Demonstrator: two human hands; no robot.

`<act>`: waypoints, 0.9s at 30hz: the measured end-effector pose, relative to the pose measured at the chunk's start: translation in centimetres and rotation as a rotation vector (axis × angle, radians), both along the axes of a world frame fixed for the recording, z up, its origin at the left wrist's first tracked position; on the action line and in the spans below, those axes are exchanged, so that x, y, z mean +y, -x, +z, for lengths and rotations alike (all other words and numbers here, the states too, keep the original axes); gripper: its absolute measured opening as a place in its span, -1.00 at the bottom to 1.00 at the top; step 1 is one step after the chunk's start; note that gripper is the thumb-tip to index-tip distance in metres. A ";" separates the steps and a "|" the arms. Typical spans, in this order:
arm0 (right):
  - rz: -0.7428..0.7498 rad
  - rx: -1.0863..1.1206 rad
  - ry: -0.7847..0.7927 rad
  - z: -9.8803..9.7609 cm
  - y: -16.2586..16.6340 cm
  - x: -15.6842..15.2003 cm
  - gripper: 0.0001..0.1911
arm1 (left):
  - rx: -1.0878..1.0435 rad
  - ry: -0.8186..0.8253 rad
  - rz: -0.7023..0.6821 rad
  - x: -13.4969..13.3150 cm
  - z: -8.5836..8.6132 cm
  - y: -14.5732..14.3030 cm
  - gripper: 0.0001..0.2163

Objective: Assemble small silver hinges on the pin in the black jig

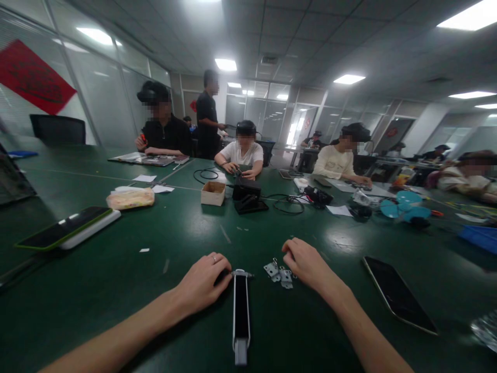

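Note:
On the green table lies a long narrow device (241, 308), with a black strip in a white frame, a small metal crossbar at its far end and a grey tip at its near end. My left hand (207, 280), a ring on one finger, rests just left of the crossbar. Its fingers are curled, with a gap between thumb and fingers. Small metal plates with holes (279, 273) lie in a loose cluster to the right of the device. Beside them sits my right hand (306, 263), its fingers bent down and closed; whatever is beneath them is hidden.
A phone (399, 295) lies to the right. Farther off are a small open box (213, 194), a black stand (247, 197), cables and a wrapped package (131, 199). A green-edged device (66, 228) lies at left. Several people sit around the table.

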State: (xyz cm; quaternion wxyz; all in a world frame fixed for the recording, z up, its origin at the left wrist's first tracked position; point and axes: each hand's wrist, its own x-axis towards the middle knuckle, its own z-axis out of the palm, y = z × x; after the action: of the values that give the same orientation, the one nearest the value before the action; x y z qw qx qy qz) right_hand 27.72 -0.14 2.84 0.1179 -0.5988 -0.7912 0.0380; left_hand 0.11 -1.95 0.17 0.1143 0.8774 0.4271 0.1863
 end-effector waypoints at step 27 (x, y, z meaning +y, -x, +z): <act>0.305 0.832 0.003 -2.6 8.1 -4.4 -0.94 | -0.280 -0.350 -0.271 -0.6 -0.6 -0.2 -0.85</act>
State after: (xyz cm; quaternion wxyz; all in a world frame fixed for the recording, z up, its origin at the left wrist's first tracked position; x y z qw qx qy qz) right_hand 19.61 -4.51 0.24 0.4186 -0.4090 -0.7556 0.2942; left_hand 0.34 -2.53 -0.46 0.0426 0.8987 0.2469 0.3599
